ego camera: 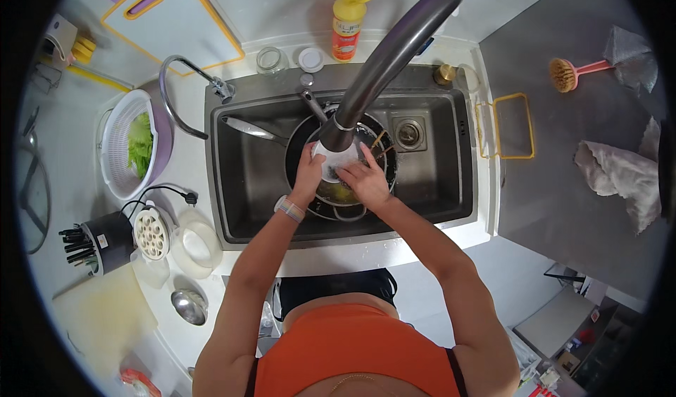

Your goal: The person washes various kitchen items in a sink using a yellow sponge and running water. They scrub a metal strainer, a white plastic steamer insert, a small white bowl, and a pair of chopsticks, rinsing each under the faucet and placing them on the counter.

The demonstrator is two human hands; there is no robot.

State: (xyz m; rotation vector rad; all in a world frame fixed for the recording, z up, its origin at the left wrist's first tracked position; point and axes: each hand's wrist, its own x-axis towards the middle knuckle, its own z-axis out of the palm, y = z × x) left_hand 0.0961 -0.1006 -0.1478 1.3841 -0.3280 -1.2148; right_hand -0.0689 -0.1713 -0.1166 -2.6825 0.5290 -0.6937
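Observation:
My left hand [308, 174] grips the left rim of a white dish [342, 160] under the dark pull-down faucet [393, 61]. Against the dish's lower right, my right hand [369, 184] presses with bent fingers on a small dark scouring pad [334, 172], mostly hidden. The faucet head covers the far part of the dish. Beneath both hands, a black pan [293, 167] and other nested cookware sit in the steel sink [253, 156]. Wooden chopsticks [379, 139] stick out at the right of the cookware.
A cleaver-like handled utensil [253, 128] leans at the sink's left. Behind stand a yellow-capped detergent bottle [347, 27] and a glass jar [271, 60]. At left are a colander with lettuce [140, 146] and a knife holder [108, 241]. A brush [564, 76] and cloth [618, 170] lie right.

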